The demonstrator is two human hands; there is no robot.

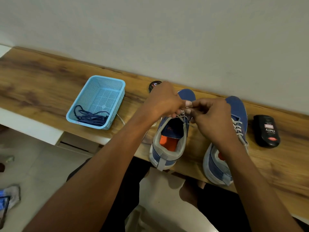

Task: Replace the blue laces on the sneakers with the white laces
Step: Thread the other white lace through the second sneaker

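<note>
While both hands meet above the left sneaker [168, 139], the left hand [164, 101] and right hand [211, 114] each pinch the white lace [183, 116] at its top eyelets. Beside it stands the right sneaker [237, 114], already laced white. Blue laces [91, 116] lie in the basket [107, 81] on the table [41, 77].

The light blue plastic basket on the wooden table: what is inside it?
A tangle of dark blue laces lies at the near end of the light blue perforated plastic basket. The rest shows bare floor; anything beneath the laces is covered.
</note>
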